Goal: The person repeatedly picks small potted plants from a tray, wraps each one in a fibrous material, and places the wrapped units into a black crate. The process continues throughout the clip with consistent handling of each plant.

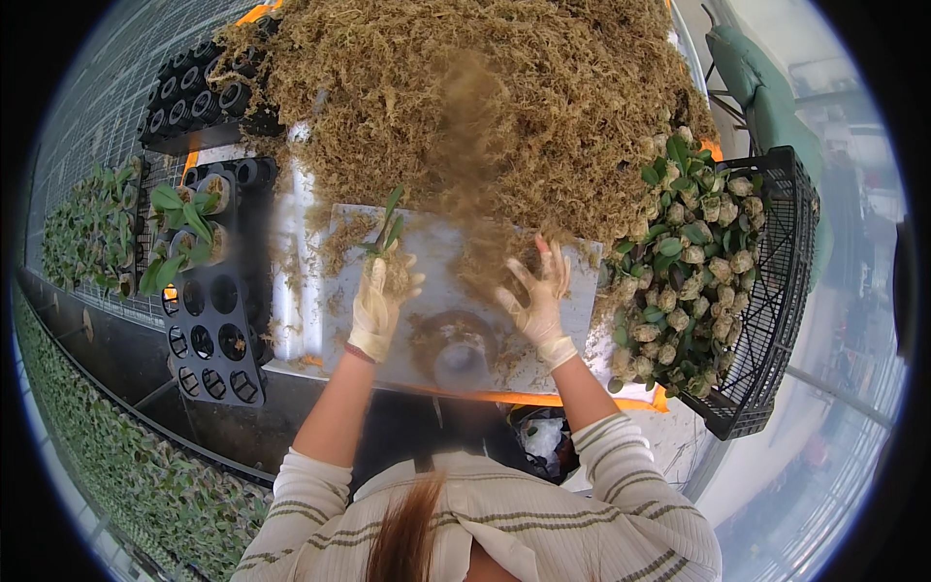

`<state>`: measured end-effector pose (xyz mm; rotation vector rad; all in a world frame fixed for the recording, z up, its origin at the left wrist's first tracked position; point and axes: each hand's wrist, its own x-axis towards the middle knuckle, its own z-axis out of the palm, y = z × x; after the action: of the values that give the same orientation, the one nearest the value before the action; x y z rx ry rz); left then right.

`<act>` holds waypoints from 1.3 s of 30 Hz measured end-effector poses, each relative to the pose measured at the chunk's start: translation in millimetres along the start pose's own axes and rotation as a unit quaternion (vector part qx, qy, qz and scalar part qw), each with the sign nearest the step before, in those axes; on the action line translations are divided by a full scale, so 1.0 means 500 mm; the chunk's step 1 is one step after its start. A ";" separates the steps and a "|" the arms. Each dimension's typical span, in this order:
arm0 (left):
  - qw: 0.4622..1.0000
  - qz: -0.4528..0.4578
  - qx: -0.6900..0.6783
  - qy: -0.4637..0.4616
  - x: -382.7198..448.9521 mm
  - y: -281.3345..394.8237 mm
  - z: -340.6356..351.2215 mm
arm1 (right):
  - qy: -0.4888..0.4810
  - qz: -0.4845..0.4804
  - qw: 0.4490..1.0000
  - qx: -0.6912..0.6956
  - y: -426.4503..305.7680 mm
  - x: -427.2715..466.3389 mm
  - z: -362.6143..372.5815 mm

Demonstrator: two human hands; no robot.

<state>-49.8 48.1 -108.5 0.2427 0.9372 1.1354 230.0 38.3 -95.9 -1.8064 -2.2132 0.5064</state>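
My left hand [378, 302], in a pale thin glove, holds a young orchid plant [389, 225] by its moss-wrapped roots, leaves pointing up. To the right, my right hand [540, 295], gloved too, has its fingers spread at the near edge of the moss and holds nothing that I can see. Both hands are over a grey board [436, 291] strewn with loose moss. Beyond it lies a large heap of brown sphagnum moss [553, 116]. A clear round object [462, 360], blurred, shows near the board's front edge.
At the right, a black plastic crate [782, 305] holds several moss-wrapped seedlings [691, 284]. A black pot tray [211, 331] at the left carries potted plants [182, 211] at its far end. Black empty pots [193, 94] stand behind it, and more seedlings [91, 233] sit farther left.
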 end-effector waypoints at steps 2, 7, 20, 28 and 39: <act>1.000 -0.012 -0.001 0.015 -0.002 -0.010 0.008 | 0.029 -0.058 0.998 0.009 0.030 0.043 0.017; 0.999 -0.004 0.036 -0.018 0.009 -0.035 0.049 | -0.148 -0.208 0.965 0.064 0.018 0.160 0.079; 0.611 0.342 0.708 0.093 0.193 -0.016 0.202 | 0.113 0.196 0.779 0.585 -0.019 0.046 0.168; 0.719 0.307 0.623 -0.019 0.208 0.025 0.213 | 0.172 0.249 0.470 0.829 0.063 -0.045 0.087; 0.458 0.328 0.818 -0.117 0.053 -0.017 0.102 | 0.172 0.196 0.607 0.750 0.061 -0.052 0.099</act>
<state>-3.8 81.3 -95.9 2.4794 1.4428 0.3383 243.1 12.7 -152.6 -1.0612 -0.4304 1.3504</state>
